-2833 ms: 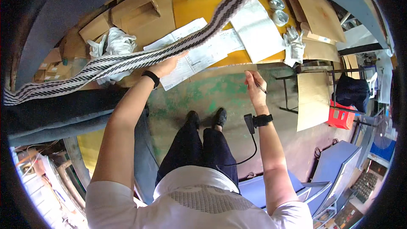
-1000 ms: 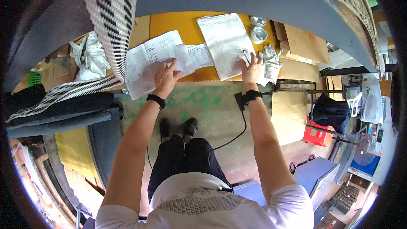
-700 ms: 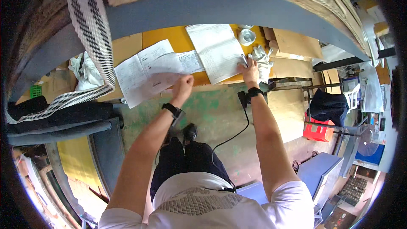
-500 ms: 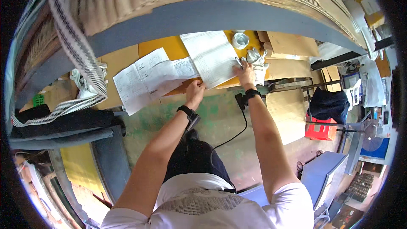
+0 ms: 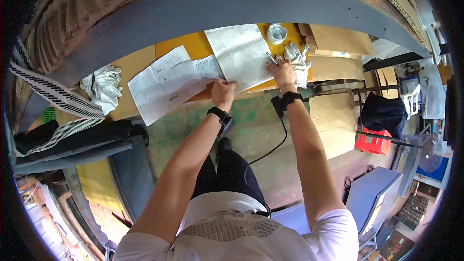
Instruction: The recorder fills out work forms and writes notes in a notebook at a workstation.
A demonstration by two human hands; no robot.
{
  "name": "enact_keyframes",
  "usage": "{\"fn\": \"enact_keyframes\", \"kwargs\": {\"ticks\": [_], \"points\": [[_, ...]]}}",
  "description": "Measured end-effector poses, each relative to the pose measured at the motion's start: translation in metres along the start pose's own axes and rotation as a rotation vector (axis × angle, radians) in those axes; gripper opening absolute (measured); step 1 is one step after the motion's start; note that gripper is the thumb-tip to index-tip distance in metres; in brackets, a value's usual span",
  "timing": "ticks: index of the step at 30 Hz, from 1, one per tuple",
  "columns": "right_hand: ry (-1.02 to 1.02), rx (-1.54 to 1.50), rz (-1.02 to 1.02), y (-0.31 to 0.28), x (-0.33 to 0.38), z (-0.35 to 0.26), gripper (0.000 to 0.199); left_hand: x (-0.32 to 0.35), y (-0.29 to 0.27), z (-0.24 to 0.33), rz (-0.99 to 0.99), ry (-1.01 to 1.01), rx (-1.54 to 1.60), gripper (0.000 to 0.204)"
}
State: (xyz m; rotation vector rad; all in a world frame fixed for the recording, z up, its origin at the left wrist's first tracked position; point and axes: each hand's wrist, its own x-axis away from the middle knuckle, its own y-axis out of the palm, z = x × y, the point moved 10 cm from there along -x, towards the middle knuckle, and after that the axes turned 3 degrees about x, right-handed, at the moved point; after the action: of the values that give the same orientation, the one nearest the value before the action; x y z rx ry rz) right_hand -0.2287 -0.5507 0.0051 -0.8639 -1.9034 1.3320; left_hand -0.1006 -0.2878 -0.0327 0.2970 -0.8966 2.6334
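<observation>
Item: booklet, white, lying flat on the yellow desk, between my two hands. Long axis: tilted, about 11 to 5 o'clock, near end toward me.

Left hand: at the booklet's near end, 6 to 7 o'clock from its middle. From these fingers the page lies toward 1 o'clock. Fingers curled in, thumb and forefinger close together at the near edge; whether paper is pinched between them, I cannot tell.

Right hand: at the booklet's right edge, 4 o'clock from its middle; the page lies toward 10 o'clock. Fingers closed on the pen, its visible end slanting to 11 o'clock, at the page's right edge. Contact of the tip with paper: cannot tell.

Key relation, in my judgement: pen to page. The pen hand is the nearer to the page's middle; my left sits at the lower corner.

Surroundings: slip, 11 o'clock from my left hand, between booklet and papers; those papers lie toward 10 o'clock. Roll, 12 o'clock from my right hand. Gloves, 2 o'clock, just beside that hand.
</observation>
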Motion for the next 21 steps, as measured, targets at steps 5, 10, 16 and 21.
{"fn": "enact_keyframes", "kwargs": {"ticks": [5, 10, 16, 21], "points": [[0.012, -0.055, 0.045, -0.003, 0.017, 0.007, 0.037, -0.011, 0.003, -0.008, -0.302, -0.050, 0.064, 0.036], [0.007, -0.464, 0.028, 0.020, 0.034, 0.018, 0.038, -0.020, -0.012, -0.029, -0.271, -0.013, 0.385, 0.026], [0.103, -0.450, -0.054, 0.034, 0.054, 0.042, 0.047, -0.006, -0.017, -0.056, -0.275, 0.021, 0.148, 0.035], [0.138, -0.094, -0.105, 0.017, 0.065, 0.048, 0.054, 0.023, -0.044, -0.009, -0.057, 0.420, -0.097, 0.034]]}}
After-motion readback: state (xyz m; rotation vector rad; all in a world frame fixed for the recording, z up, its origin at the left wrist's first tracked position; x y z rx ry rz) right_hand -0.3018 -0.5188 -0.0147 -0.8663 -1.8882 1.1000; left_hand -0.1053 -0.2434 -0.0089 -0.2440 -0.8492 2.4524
